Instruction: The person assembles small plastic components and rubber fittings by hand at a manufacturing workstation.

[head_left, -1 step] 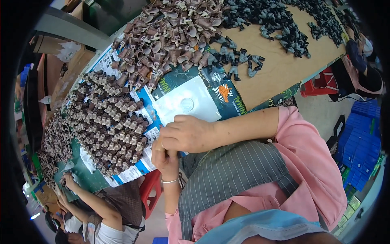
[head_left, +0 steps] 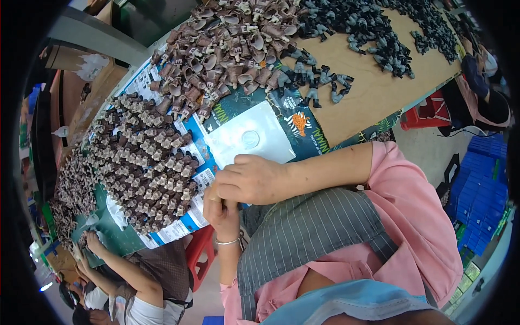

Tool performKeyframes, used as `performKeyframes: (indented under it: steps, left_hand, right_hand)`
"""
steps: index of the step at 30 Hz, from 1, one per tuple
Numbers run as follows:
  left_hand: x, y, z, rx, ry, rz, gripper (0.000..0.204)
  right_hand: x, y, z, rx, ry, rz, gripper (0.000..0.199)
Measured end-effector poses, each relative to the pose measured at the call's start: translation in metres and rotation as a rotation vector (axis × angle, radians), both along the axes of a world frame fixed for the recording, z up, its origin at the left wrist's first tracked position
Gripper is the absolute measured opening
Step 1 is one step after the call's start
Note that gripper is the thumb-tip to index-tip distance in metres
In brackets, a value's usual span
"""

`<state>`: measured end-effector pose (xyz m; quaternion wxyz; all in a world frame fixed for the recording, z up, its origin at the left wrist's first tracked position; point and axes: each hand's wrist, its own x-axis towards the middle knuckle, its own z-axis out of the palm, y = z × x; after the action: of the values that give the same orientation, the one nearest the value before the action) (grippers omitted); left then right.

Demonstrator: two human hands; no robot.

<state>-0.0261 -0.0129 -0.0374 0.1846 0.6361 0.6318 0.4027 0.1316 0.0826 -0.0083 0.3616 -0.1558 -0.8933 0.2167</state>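
Observation:
My right hand reaches in from the right, its fingers curled in and meeting those of my left hand at the table's near edge. A bracelet circles my left wrist. Both hands are closed and pressed together; whatever lies between the fingertips is hidden. Just beyond them lies a white square plate with a small round mark. To the left stand close rows of small brown-and-cream figure parts. Behind is a heap of loose brown torso-like pieces, some with cup-shaped openings.
Grey-and-black leg-shaped pieces lie heaped on brown cardboard at the far right. Another person's arm works at the lower left beside a red stool. A red crate and stacked blue bins stand on the right.

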Motion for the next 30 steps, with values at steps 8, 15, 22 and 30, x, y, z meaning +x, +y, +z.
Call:
performKeyframes:
  steps: [8, 15, 22, 30]
  left_hand:
    - [0.006, 0.002, 0.000, 0.001, -0.038, 0.034, 0.032]
    - [0.006, -0.006, -0.002, -0.057, -0.109, 0.102, 0.048]
    - [0.005, -0.042, -0.002, 0.072, -0.302, 0.267, 0.042]
    - [0.006, -0.033, 0.002, 0.199, -0.082, 0.144, 0.031]
  right_hand:
    - [0.001, 0.000, -0.005, 0.069, -0.070, -0.045, 0.014]
    - [-0.002, -0.002, -0.009, -0.165, -0.015, 0.032, 0.014]
    - [-0.008, 0.002, -0.003, -0.426, 0.014, 0.014, 0.012]
    - [-0.054, 0.013, -0.013, -0.318, 0.059, -0.025, 0.023]
